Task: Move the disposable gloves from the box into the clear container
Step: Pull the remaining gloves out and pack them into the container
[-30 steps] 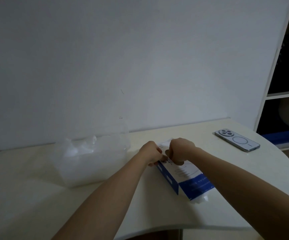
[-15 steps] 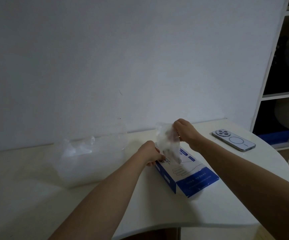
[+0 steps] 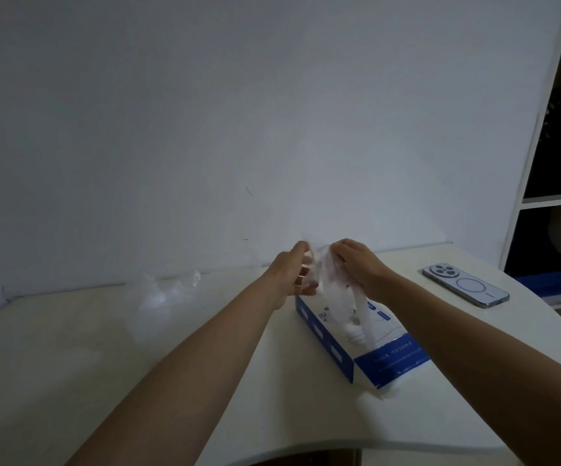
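A left hand (image 3: 290,277) and right hand (image 3: 359,267), close together, both pinch a thin clear glove (image 3: 337,299) just above the blue-and-white box (image 3: 366,358). The clear container (image 3: 168,297) sits left of the left hand.

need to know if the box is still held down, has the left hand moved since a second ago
Yes. The left hand has risen off the box to the glove above it.
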### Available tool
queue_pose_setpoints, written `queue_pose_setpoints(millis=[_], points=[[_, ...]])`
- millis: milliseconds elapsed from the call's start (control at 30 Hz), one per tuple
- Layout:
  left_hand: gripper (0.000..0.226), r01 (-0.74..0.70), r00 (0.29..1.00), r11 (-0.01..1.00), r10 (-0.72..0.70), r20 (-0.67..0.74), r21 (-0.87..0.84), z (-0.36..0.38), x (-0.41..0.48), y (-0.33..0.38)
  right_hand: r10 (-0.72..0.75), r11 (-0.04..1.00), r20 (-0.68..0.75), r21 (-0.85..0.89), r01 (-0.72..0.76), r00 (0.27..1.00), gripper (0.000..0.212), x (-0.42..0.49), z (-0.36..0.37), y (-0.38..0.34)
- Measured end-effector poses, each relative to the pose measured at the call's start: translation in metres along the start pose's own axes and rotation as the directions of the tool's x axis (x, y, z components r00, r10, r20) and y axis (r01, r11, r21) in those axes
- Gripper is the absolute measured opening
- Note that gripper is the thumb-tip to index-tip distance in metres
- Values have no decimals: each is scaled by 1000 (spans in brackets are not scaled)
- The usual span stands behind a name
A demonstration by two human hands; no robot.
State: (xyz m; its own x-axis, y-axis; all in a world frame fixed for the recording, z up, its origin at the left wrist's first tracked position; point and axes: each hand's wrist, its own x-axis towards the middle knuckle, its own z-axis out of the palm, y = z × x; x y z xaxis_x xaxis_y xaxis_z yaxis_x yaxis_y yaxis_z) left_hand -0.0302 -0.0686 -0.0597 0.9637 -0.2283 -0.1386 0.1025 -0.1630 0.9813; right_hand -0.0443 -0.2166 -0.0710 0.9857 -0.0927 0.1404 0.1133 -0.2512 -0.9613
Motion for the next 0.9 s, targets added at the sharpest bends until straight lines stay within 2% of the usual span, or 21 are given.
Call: queue_pose_setpoints(millis=[67,167,233,300,400,467,567,633,733,800,900], points=[[19,-76,996,997,75,-56,-13,-4,-3,1,5,999,48,-45,-2,999,30,1,8,-1],[25,-156,960,985,168,-226,68,-12,-2,-1,16,1000,115,-7,-15,993,42,0,18,-6],[27,-203,896,937,295,-331,285,-19,-2,1,11,997,119,71,-20,993,54,-1,26,-14],[27,-182,816,837,421,-395,516,-25,-6,8,-34,995,108,102,23,994,65,1,35,-20],[16,-156,738,704,549,-392,693,-40,-13,17,-140,988,159,81,129,977,81,0,49,-27],[9,-152,743,609,589,-317,778,-53,-15,17,-167,986,216,43,162,962,83,0,57,-32],[19,-162,760,547,599,-250,821,-79,-16,12,-212,962,151,-144,234,965,56,0,70,-41],[29,-170,779,587,572,-257,791,-100,-19,11,-221,953,76,-194,232,972,34,3,76,-46],[39,-173,828,658,501,-254,733,-133,-28,13,-99,995,94,-12,100,991,15,10,83,-56],[43,-185,854,727,452,-258,661,-154,-36,13,-24,999,124,41,19,992,12,16,89,-65],[43,-100,864,722,404,-299,685,-179,-43,6,-4,999,50,53,1,999,26,28,106,-69]])
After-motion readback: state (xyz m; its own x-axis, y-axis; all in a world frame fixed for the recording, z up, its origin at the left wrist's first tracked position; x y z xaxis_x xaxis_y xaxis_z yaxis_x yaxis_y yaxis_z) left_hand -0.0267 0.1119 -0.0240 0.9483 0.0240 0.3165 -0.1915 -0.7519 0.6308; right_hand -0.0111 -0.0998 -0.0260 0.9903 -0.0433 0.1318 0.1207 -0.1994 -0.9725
